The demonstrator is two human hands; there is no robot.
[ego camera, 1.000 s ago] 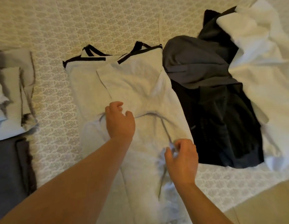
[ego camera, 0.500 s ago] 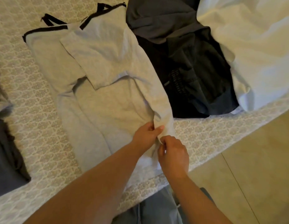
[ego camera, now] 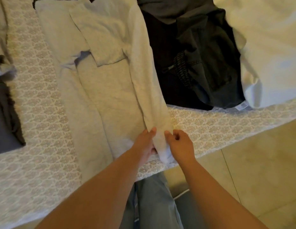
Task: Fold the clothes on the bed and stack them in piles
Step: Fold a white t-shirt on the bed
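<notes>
Grey garment's (ego camera: 110, 83) near corner is pinched between left hand (ego camera: 144, 142) and right hand (ego camera: 180, 144).

A beige tiled floor (ego camera: 253, 171) is showing along the lower right, beside the mattress edge, with a thin dark grout line (ego camera: 230, 176) running diagonally across it. Light blue denim trouser legs (ego camera: 153, 202) are standing on this floor at the bottom centre. A pale rounded strip (ego camera: 181, 194) is lying just right of them; what it is cannot be told.
</notes>
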